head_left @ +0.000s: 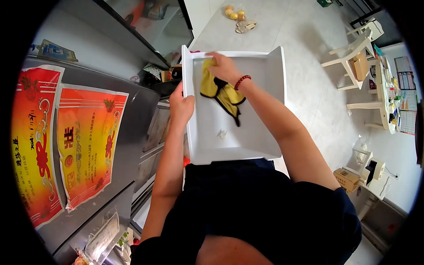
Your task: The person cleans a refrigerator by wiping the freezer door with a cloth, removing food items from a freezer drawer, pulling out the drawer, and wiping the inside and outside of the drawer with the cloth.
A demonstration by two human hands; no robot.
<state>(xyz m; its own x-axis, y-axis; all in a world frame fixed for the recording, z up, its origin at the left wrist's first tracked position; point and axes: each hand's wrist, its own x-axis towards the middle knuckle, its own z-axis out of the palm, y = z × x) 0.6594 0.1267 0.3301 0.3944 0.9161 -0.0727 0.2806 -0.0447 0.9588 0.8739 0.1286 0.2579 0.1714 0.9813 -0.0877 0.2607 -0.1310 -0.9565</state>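
A white drawer-like bin (258, 128) with raised side walls is held in front of my body. My left hand (180, 106) grips its left wall, thumb on the inner side. Inside the bin, toward the far left corner, my right hand (224, 68) is closed on a yellow cleaning cloth (229, 98) with black edging. The cloth lies bunched against the bin's floor, one black-tipped corner trailing toward me. A red bead bracelet (242, 82) circles my right wrist. Nearer to me on the bin floor is a small pale patch (221, 133), perhaps residue.
At my left stands a grey refrigerator (143, 104) bearing red and yellow certificates (90, 145). Sandals (245, 27) and a bag of yellow fruit (234, 14) lie on the floor ahead. White chairs (353, 57) and a cardboard box (346, 179) are at the right.
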